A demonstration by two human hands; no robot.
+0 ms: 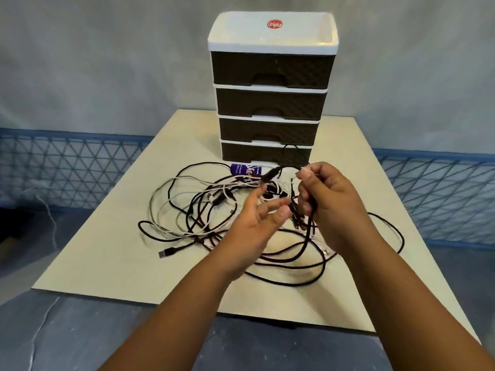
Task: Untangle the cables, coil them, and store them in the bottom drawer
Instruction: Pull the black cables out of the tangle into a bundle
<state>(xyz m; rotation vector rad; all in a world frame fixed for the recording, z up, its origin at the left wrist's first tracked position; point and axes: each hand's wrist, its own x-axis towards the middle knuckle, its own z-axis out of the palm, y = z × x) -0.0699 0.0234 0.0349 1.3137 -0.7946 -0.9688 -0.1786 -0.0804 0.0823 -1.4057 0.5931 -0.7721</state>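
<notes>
Tangled cables (203,210) heaped mid-board (107,258), loose USB plug (166,253) at left edge of pile. Left hand (257,223) fingers spread, holding nothing, just beside lifted black cable (284,170). Right hand (329,204) curled, gripping that cable. Bottom drawer (265,153) closed, behind tangle.

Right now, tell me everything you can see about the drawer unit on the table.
The drawer unit is a small plastic tower: four dark brown drawers with a woven-look texture, set in a white frame with a white tray top bearing a red Uniplus sticker. Each drawer has a cut-out handle. All four look closed. It stands upright at the table's far edge, with the tangled cables lying just in front.
</notes>
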